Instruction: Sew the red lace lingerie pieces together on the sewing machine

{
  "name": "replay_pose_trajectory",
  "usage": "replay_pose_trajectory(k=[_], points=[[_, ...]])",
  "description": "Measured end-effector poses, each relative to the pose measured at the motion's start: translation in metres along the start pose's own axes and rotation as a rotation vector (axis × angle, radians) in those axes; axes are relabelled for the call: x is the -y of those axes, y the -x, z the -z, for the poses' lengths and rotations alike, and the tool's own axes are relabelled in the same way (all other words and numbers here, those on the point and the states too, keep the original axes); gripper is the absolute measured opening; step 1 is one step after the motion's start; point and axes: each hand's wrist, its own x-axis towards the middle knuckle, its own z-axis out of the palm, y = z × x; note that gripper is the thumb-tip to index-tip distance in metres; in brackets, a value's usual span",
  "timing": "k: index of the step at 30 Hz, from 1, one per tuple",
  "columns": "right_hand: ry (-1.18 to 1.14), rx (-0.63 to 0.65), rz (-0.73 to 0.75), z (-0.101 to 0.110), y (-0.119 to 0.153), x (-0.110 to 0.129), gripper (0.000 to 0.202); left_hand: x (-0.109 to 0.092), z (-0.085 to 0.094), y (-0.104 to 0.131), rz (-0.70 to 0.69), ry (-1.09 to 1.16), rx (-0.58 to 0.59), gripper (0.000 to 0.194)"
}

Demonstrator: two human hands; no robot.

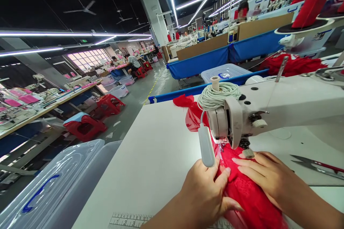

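Red lace-like fabric (pixel 247 193) runs under the needle area of a white sewing machine (pixel 292 96) and spreads toward me. My left hand (pixel 201 189) is at the fabric's left edge, fingers curled onto it and thumb apart. To the right, my right hand (pixel 271 175) lies flat on the fabric with its fingers stretched out, near the machine's tension knob. A small grey lamp (pixel 206 145) hangs in front of the needle, partly covering my left fingertips. Beyond the machine head lies more red cloth (pixel 188 109).
Thread snips (pixel 319 166) lie right of my right hand. A ruler scale (pixel 129 220) runs along the near table edge (pixel 107 171). A coil of pale cord (pixel 219 96) sits on the machine head. Clear plastic bins (pixel 53 182) stand at left, red stools (pixel 86 127) beyond. Other people sit farther off.
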Motion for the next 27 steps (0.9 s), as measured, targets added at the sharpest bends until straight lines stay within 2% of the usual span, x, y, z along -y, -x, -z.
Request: replay_pose_trajectory(k=[7, 12, 16, 22, 27], points=[[-0.036, -0.045, -0.082, -0.011, 0.009, 0.004, 0.035, 0.002, 0.001, 0.0, -0.008, 0.007, 0.035, 0.077], [-0.029, -0.016, -0.064, -0.006, 0.005, 0.001, 0.031, 0.003, -0.001, -0.002, 0.0, 0.027, -0.011, 0.078], [0.017, 0.049, 0.022, -0.001, 0.003, -0.006, 0.032, 0.005, -0.003, -0.001, 0.014, 0.004, -0.02, 0.077], [0.036, 0.067, 0.02, -0.004, 0.004, -0.008, 0.035, 0.008, -0.006, 0.004, 0.015, -0.072, 0.059, 0.072], [0.043, 0.075, -0.017, -0.005, 0.004, -0.009, 0.037, 0.011, -0.007, 0.003, 0.025, -0.078, 0.067, 0.07]])
